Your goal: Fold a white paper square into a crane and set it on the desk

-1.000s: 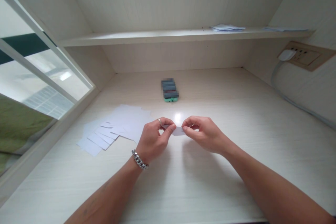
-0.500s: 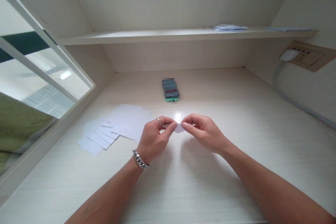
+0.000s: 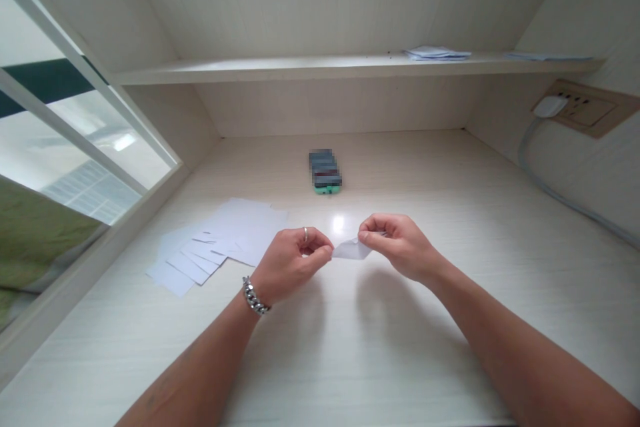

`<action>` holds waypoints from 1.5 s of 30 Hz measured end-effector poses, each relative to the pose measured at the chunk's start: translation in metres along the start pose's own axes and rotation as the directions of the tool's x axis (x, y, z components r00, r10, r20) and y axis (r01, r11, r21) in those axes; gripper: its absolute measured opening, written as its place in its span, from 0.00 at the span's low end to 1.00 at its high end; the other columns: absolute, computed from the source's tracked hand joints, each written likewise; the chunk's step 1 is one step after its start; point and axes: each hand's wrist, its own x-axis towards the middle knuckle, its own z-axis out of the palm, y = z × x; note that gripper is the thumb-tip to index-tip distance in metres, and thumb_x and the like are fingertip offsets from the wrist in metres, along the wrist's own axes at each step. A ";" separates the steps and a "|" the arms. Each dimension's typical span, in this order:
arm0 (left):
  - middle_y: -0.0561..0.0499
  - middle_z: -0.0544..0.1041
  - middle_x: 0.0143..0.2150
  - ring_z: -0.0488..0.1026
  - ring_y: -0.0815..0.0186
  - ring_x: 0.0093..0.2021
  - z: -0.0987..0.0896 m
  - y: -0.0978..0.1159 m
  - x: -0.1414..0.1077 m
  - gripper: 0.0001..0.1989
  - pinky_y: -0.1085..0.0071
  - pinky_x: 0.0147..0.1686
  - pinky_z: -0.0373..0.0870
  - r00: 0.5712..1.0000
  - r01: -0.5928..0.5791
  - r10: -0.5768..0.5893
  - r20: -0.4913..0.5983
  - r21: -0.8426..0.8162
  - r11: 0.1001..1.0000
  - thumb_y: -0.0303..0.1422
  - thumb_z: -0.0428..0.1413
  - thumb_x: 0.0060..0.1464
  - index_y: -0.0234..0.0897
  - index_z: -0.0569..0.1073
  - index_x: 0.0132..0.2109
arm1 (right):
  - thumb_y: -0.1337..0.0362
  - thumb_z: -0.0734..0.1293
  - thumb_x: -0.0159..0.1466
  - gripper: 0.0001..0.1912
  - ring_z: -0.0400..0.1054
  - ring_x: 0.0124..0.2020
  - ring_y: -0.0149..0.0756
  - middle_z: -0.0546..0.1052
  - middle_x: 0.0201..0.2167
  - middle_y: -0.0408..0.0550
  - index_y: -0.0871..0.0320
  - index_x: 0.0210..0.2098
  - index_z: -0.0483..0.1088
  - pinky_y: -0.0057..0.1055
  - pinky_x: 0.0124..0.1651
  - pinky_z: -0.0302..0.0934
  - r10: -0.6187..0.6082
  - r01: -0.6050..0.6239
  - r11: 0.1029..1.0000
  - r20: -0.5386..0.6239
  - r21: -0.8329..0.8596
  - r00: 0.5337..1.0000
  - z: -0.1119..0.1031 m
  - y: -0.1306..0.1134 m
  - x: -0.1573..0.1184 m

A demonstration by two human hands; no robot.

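Paper [image 3: 351, 251], a small white piece, hangs between the two hands above the desk [image 3: 320, 367], near the middle of the view. The left hand [image 3: 295, 261] pinches its left end between thumb and forefinger, with the other fingers curled behind; a ring [image 3: 305, 234] sits on one finger and a chain bracelet [image 3: 255, 296] circles the wrist. The right hand [image 3: 403, 248] grips the right end in the same way, thumb against bent fingers, and part of the piece is hidden there. Its upper edge looks bent or folded, though the exact crease is too small to make out. Larger white sheets [image 3: 253, 223] lie overlapping to the left, just beside the left hand, with narrower slips [image 3: 193, 265] fanned over and next to them. Beyond the hands, well apart from them, rests a dark, pixelated object [image 3: 324, 170] with a green near end. A shelf [image 3: 300, 71] runs across the back and bears a small stack of papers [image 3: 437, 53]. On the right wall, a white plug [image 3: 550, 106] sits in a socket panel [image 3: 595, 110], its grey cable [image 3: 565, 197] trailing down.
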 end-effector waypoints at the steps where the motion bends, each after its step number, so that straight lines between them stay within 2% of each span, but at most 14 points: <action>1: 0.51 0.77 0.24 0.71 0.68 0.25 -0.001 -0.002 0.001 0.07 0.74 0.25 0.66 1.000 0.010 -0.010 -0.009 -0.015 1.000 0.32 0.58 0.51 0.35 0.78 0.30 | 0.63 0.66 0.60 0.08 0.64 0.26 0.32 0.72 0.24 0.43 0.60 0.27 0.71 0.28 0.31 0.58 0.004 -0.003 0.999 -0.014 0.035 1.000 -0.002 0.001 0.001; 4: 0.49 0.78 0.27 0.73 0.67 0.28 -0.001 -0.005 0.002 0.07 0.72 0.29 0.69 0.997 0.033 -0.040 -0.060 -0.125 0.992 0.33 0.58 0.52 0.34 0.77 0.32 | 0.61 0.66 0.60 0.09 0.66 0.28 0.33 0.73 0.25 0.44 0.60 0.29 0.72 0.30 0.32 0.60 0.008 -0.006 0.996 -0.026 0.088 1.000 -0.003 0.002 0.001; 9: 0.46 0.80 0.31 0.75 0.65 0.32 0.010 -0.001 0.001 0.10 0.70 0.33 0.71 0.998 -0.010 -0.005 -0.068 -0.218 0.976 0.37 0.58 0.54 0.34 0.78 0.36 | 0.62 0.66 0.61 0.08 0.69 0.30 0.34 0.76 0.27 0.46 0.60 0.31 0.74 0.30 0.33 0.62 -0.028 0.029 0.999 -0.030 0.032 0.999 0.007 0.000 -0.001; 14: 0.48 0.79 0.29 0.74 0.67 0.28 0.015 0.002 0.000 0.09 0.73 0.28 0.69 0.987 0.029 -0.064 -0.147 -0.229 0.973 0.37 0.61 0.51 0.34 0.77 0.32 | 0.62 0.66 0.62 0.08 0.70 0.31 0.34 0.77 0.28 0.46 0.59 0.30 0.74 0.29 0.32 0.62 -0.043 0.043 0.999 -0.014 0.006 0.999 0.012 -0.005 -0.003; 17: 0.50 0.78 0.26 0.73 0.68 0.25 0.014 0.002 0.001 0.09 0.74 0.25 0.67 0.985 0.072 -0.110 -0.135 -0.261 0.963 0.37 0.63 0.49 0.33 0.77 0.32 | 0.62 0.66 0.62 0.08 0.70 0.31 0.33 0.77 0.29 0.45 0.59 0.31 0.74 0.27 0.32 0.61 -0.036 0.039 0.998 0.059 -0.058 0.998 0.013 -0.006 -0.005; 20: 0.52 0.76 0.24 0.71 0.70 0.23 0.015 0.000 0.001 0.10 0.75 0.23 0.66 0.987 0.077 -0.114 -0.109 -0.298 0.951 0.35 0.64 0.48 0.33 0.78 0.35 | 0.61 0.66 0.63 0.08 0.69 0.31 0.32 0.77 0.29 0.45 0.59 0.32 0.74 0.27 0.32 0.61 -0.037 0.041 0.999 0.108 -0.034 0.993 0.015 -0.005 -0.006; 22: 0.54 0.75 0.23 0.72 0.70 0.23 0.016 0.000 0.001 0.13 0.76 0.23 0.67 0.985 0.076 -0.125 -0.121 -0.348 0.934 0.34 0.65 0.47 0.33 0.76 0.40 | 0.61 0.65 0.63 0.09 0.68 0.30 0.32 0.76 0.28 0.45 0.59 0.31 0.74 0.27 0.32 0.60 -0.041 0.040 0.999 0.069 0.016 0.997 0.017 -0.003 -0.005; 24: 0.52 0.78 0.27 0.75 0.68 0.28 0.018 0.000 0.001 0.16 0.74 0.28 0.71 0.985 0.073 -0.132 -0.109 -0.427 0.901 0.32 0.66 0.45 0.33 0.74 0.42 | 0.61 0.66 0.63 0.09 0.68 0.30 0.32 0.75 0.28 0.45 0.59 0.31 0.73 0.27 0.32 0.60 -0.042 0.041 0.998 0.005 0.055 0.999 0.019 0.000 -0.004; 27: 0.47 0.80 0.36 0.78 0.64 0.38 0.020 0.000 0.001 0.15 0.69 0.41 0.75 0.990 0.073 -0.124 -0.068 -0.507 0.859 0.28 0.66 0.43 0.32 0.72 0.39 | 0.60 0.67 0.62 0.09 0.69 0.32 0.33 0.76 0.30 0.46 0.59 0.32 0.74 0.28 0.34 0.61 -0.023 0.026 0.997 -0.042 0.069 0.999 0.021 0.002 -0.002; 29: 0.48 0.80 0.35 0.78 0.65 0.37 0.021 0.001 0.001 0.14 0.70 0.41 0.75 0.986 0.063 -0.130 -0.101 -0.495 0.866 0.27 0.65 0.45 0.33 0.72 0.39 | 0.60 0.67 0.62 0.09 0.70 0.33 0.34 0.77 0.31 0.47 0.60 0.32 0.74 0.29 0.35 0.62 0.005 -0.003 0.997 -0.032 0.077 0.999 0.021 0.003 -0.001; 32: 0.51 0.78 0.32 0.76 0.68 0.34 0.022 0.000 0.000 0.15 0.73 0.36 0.74 0.978 0.034 -0.124 -0.167 -0.461 0.887 0.27 0.64 0.47 0.34 0.72 0.43 | 0.62 0.66 0.61 0.08 0.70 0.33 0.34 0.77 0.31 0.47 0.60 0.32 0.74 0.29 0.36 0.62 0.029 -0.030 0.996 0.017 0.082 0.999 0.022 0.003 -0.001; 36: 0.52 0.77 0.31 0.76 0.69 0.34 0.022 0.000 -0.001 0.16 0.75 0.33 0.73 0.982 0.001 -0.086 -0.169 -0.450 0.893 0.28 0.63 0.49 0.34 0.72 0.46 | 0.64 0.66 0.60 0.07 0.69 0.33 0.34 0.77 0.30 0.46 0.60 0.33 0.75 0.29 0.36 0.61 0.037 -0.046 0.993 0.082 0.109 0.996 0.022 0.004 -0.001; 41: 0.50 0.79 0.34 0.77 0.67 0.36 0.023 0.000 -0.002 0.17 0.72 0.37 0.74 0.985 -0.017 -0.073 -0.157 -0.505 0.863 0.28 0.64 0.49 0.34 0.71 0.46 | 0.60 0.69 0.59 0.09 0.67 0.30 0.33 0.76 0.28 0.46 0.61 0.31 0.75 0.31 0.35 0.61 0.051 -0.050 0.978 0.003 0.204 0.999 0.022 0.005 -0.001; 45: 0.49 0.80 0.34 0.78 0.65 0.36 0.024 0.000 -0.001 0.12 0.69 0.40 0.74 0.988 0.005 -0.080 -0.133 -0.489 0.872 0.29 0.64 0.47 0.32 0.73 0.40 | 0.58 0.70 0.58 0.10 0.67 0.29 0.33 0.76 0.26 0.46 0.60 0.28 0.75 0.31 0.34 0.61 0.077 -0.064 0.968 -0.046 0.243 0.996 0.023 0.003 0.000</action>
